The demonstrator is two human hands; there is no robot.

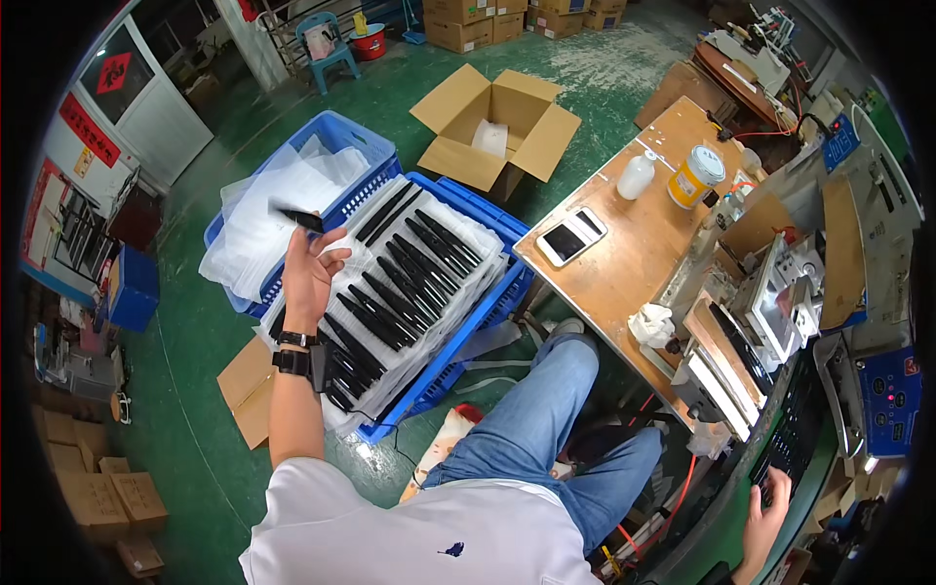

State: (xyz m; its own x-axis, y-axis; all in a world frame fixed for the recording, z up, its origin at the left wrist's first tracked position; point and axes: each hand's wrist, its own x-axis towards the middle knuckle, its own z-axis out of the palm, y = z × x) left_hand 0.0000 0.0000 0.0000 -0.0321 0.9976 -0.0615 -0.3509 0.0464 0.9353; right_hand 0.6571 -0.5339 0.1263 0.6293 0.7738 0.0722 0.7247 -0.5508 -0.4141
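While left fingers (pixel 327 244) lift, black piece (pixel 304 220) sits pinched—above crate (pixel 485 292).

Black strips (pixel 390 292) lie on white sheets (pixel 458 229) in a blue crate (pixel 439 375); the floor (pixel 195 322) is green, the surface (pixel 624 263) tan wood.

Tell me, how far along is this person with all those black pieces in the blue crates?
Done: rows of flat black parts lie bagged in clear plastic in the near blue crate. In hand: the left hand holds one small black piece over the crates, while the right hand rests on the machine's black keypad. Left: the far blue crate holds a pile of clear plastic bags.
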